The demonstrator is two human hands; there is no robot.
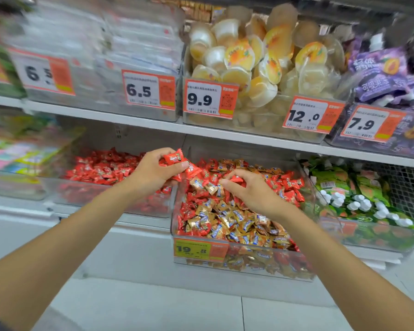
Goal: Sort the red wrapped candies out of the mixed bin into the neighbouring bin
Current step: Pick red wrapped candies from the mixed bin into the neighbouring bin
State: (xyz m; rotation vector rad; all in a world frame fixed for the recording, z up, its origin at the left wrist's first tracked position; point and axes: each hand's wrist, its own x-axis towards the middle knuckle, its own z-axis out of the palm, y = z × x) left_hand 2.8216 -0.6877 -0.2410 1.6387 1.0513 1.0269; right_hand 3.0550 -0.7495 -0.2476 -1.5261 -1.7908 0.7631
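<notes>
**Candy sort: both hands at the bins, red pieces in hand**

The left hand [153,170] was held over the right end of the neighbouring bin [101,195], close to the wall it shares with the mixed bin [175,211]. Its fingers [158,152] and thumb were curled and clamped on a small handful of red candies [175,158]. One wrapper stood above the thumb and others stuck out past the fingertips toward the mixed bin. Below and behind these fingers lay the heap of sorted red candies [101,168], filling the neighbouring bin.

The right hand [251,189] rested on the heap in the mixed bin, palm down. Its fingers [227,185] were bent together against the thumb, and a single red candy [237,179] showed pinched between them. More red wrappers lay just beyond and to the right of these fingertips. Gold candies [225,223] were thickest on the near side of them, under the wrist and toward the front wall. The two hands were near each other but apart.

A yellow and orange price label [196,249] reading 19.8 sat on the mixed bin's front, well below the right fingers. A bin of green packets [344,185] stood to the right of that hand. On the shelf [129,119] above both hands were jelly cups [249,60] and purple packets [380,77]. The left part of the view was blurred.
</notes>
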